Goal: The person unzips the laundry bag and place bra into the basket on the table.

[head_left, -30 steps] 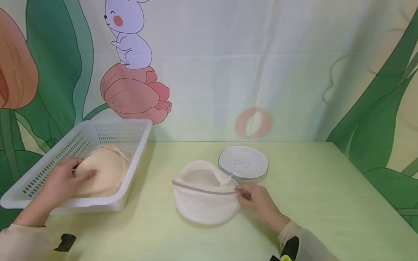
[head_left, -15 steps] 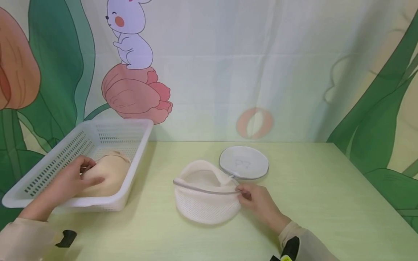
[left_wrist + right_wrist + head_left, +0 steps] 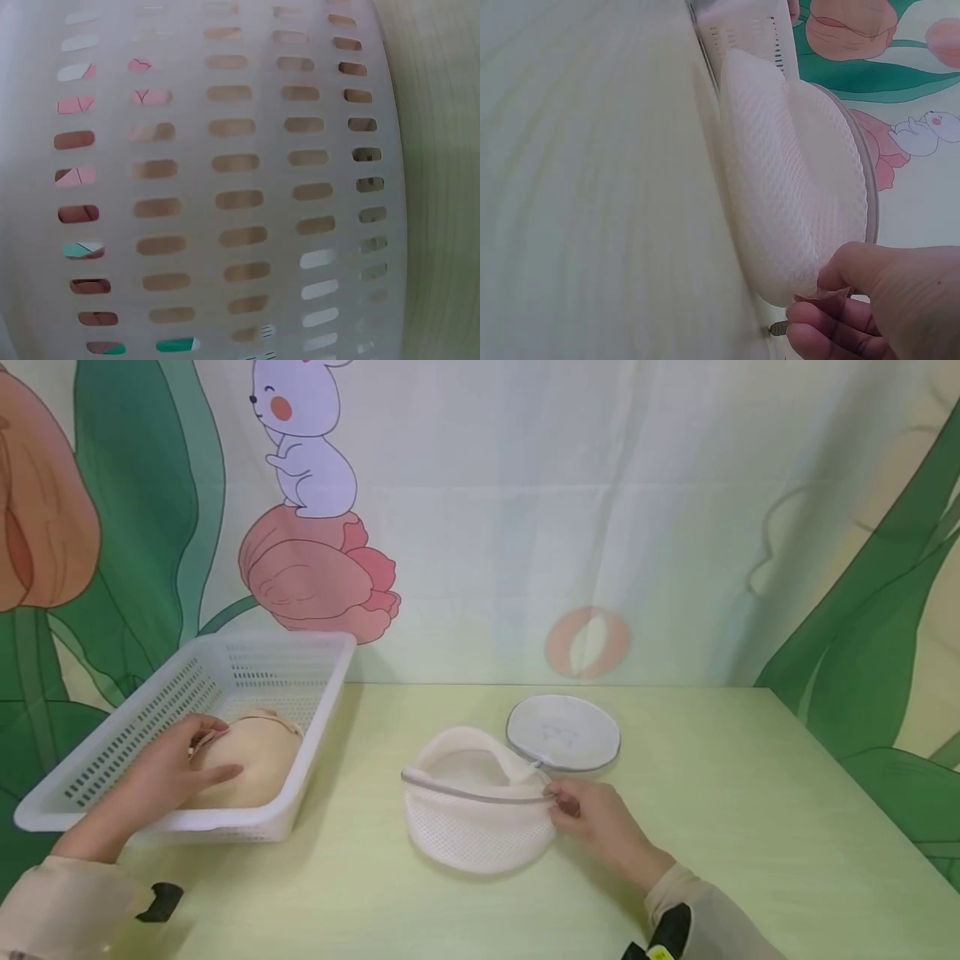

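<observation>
Inside a white plastic basket point(image 3: 337, 693) on the left lies a beige bra point(image 3: 258, 760) with smooth moulded cups and thin straps. My left hand point(image 3: 168, 768) holds it at its left edge, thumb across a cup and fingers at the strap side. In the left wrist view only the slotted basket wall point(image 3: 195, 187) shows, with beige behind the slots. A white mesh laundry bag point(image 3: 480, 835) with a grey zipper edge stands gaping on the table. My right hand point(image 3: 603, 827) pinches the right end of its rim, seen closer in the right wrist view with the mesh bag point(image 3: 765, 180).
Behind the mesh bag lies a white oval piece point(image 3: 562, 732) with a dark rim and faint marks, touching the bag near its right end. The pale green table point(image 3: 750, 827) meets a printed curtain point(image 3: 480, 527) at the back.
My left hand has shifted slightly right and up over the bra, which has settled lower in the basket with its straps less raised. The right hand keeps its hold on the bag.
</observation>
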The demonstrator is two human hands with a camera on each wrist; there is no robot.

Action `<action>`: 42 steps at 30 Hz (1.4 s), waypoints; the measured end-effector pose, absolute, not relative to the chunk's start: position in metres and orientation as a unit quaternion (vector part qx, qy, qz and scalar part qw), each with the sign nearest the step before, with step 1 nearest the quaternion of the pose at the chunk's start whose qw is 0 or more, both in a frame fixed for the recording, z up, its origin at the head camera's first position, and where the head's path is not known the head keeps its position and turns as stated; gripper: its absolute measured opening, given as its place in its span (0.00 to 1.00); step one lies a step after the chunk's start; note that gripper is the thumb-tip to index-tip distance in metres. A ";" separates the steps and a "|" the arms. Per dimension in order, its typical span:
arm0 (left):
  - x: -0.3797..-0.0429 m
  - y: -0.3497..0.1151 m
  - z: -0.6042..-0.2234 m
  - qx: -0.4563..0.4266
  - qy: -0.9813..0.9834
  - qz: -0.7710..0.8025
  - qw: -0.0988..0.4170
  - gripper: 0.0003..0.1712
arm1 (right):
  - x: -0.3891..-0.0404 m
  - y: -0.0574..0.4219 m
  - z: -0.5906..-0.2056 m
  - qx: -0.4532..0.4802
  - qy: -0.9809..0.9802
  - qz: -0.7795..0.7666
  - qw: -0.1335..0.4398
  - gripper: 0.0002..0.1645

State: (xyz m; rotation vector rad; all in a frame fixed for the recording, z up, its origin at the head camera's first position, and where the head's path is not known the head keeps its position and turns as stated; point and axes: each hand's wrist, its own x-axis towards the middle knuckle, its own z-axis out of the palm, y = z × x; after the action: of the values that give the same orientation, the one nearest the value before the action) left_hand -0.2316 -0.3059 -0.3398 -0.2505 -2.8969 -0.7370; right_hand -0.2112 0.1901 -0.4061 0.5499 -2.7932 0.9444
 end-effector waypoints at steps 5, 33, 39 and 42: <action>-0.231 -0.306 -0.339 -0.069 -0.965 -0.244 0.060 0.38 | -0.213 0.190 -0.402 0.187 -0.934 0.295 0.070 0.12; -0.222 -0.260 -0.313 -0.131 -0.949 -0.245 0.147 0.33 | -0.222 0.201 -0.391 0.184 -0.949 0.232 0.112 0.17; -0.220 -0.246 -0.308 -0.149 -0.940 -0.254 0.173 0.33 | -0.224 0.205 -0.388 0.183 -0.952 0.216 0.118 0.16; -0.221 -0.236 -0.308 -0.165 -0.930 -0.265 0.192 0.34 | -0.226 0.207 -0.386 0.182 -0.953 0.207 0.127 0.15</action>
State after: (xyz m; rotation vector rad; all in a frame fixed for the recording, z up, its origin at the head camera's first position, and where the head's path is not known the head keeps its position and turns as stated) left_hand -0.2211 -0.2358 -0.3082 -0.4639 -2.6114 -0.7427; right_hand -0.2256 0.2066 -0.3857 0.5306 -2.7740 0.6025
